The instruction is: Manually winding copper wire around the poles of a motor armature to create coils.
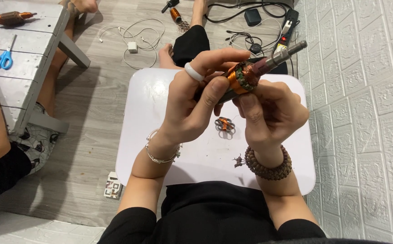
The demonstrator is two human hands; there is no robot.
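I hold a motor rotor (pixel 246 77) with copper windings, an orange band and a steel shaft pointing up and to the right, above a small white table (pixel 151 90). My left hand (pixel 194 101), with a white ring and a silver bracelet, wraps around the rotor's dark lower body. My right hand (pixel 269 113), with a brown bead bracelet, grips it from below and the right, thumb near the orange band. A small tangle of copper wire and metal (pixel 225 125) lies on the table under my hands.
At the left stands a grey wooden bench (pixel 29 58) with blue scissors (pixel 3 58) and another copper rotor (pixel 13 18); another person's arm is beside it. On the floor lie a white charger cable (pixel 133 40), a power strip (pixel 287 27), black cables and a second wound rotor (pixel 176 16). A white brick-pattern wall (pixel 364 113) is at the right.
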